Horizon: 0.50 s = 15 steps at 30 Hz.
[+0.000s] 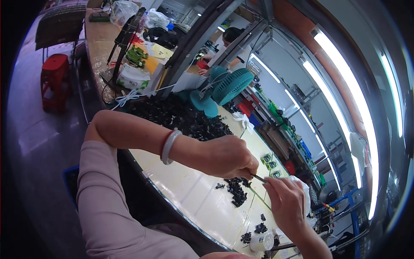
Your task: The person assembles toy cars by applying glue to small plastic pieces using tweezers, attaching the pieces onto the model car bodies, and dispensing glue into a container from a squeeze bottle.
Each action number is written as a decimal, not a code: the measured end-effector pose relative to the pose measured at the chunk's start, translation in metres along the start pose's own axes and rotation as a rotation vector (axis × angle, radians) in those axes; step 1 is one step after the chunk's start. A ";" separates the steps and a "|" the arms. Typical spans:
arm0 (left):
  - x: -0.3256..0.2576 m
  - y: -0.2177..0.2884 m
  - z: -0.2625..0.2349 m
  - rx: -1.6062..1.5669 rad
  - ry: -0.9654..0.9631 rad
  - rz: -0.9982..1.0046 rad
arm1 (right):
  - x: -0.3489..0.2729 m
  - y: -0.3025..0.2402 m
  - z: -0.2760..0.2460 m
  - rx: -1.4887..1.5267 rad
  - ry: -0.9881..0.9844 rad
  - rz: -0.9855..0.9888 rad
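Note:
My left hand [230, 157], with a pale bangle and a red band at its wrist, is closed in a pinch above the table. A small, thin dark piece [258, 178] sticks out from its fingertips toward my right hand [286, 200]. The right fingers are pressed together at the piece's other end. Its exact kind is too small to make out. Beneath the hands, a small pile of black parts [237, 192] lies on the pale tabletop [194, 190]. A much larger heap of black parts [172, 114] spreads beyond my left forearm.
A teal fan [233, 86] stands behind the large heap. Several green-and-black pieces [269, 164] lie right of my left hand. Near the front edge are a clear plastic cup [261, 242] and small black clusters [260, 228]. Another person [237, 52] sits across the bench; a red stool [56, 80] stands left.

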State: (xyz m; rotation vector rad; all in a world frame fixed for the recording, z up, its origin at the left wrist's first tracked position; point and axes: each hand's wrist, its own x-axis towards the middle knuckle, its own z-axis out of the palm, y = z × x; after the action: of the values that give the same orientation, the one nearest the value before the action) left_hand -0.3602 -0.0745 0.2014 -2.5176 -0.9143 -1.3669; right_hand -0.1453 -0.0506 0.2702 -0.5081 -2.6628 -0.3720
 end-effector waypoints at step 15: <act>-0.222 -0.027 -0.025 0.400 0.118 -0.455 | 0.257 0.025 -0.084 -0.257 0.230 -0.023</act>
State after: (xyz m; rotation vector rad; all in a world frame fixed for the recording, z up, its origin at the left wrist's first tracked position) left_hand -0.4834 -0.1616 0.0341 -1.9835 -1.6177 -1.2561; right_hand -0.3267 0.0196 0.4597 -0.4788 -2.4131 -0.7393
